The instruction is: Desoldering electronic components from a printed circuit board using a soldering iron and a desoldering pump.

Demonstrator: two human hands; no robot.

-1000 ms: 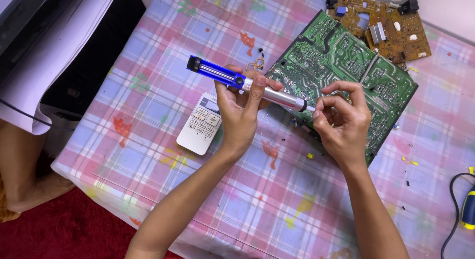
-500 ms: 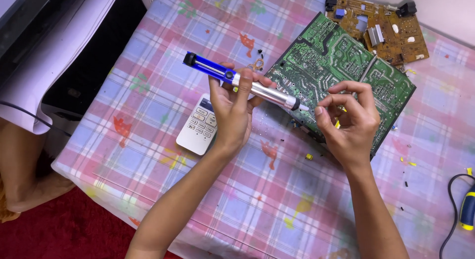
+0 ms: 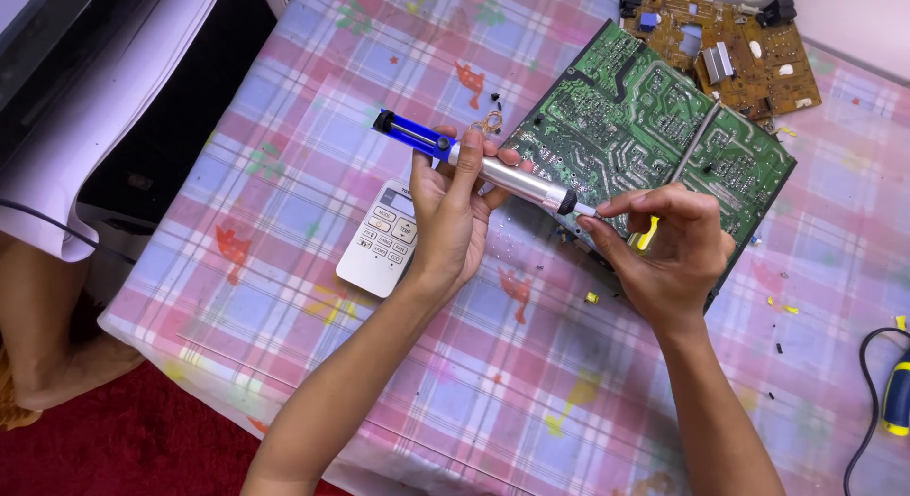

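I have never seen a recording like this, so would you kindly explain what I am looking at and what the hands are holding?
This view comes from a camera worn on a person's head, looking down at their own bare hands above a table with a checked pink and blue cloth. The left hand grips a pen-shaped tool with a blue plunger end and a silver barrel. The right hand pinches at the tool's tip, with something small and yellow showing under its fingers. Beneath lie a green circuit board, a brown circuit board behind it, and a white remote control. A blue and yellow handle with a cable sits at the right edge.
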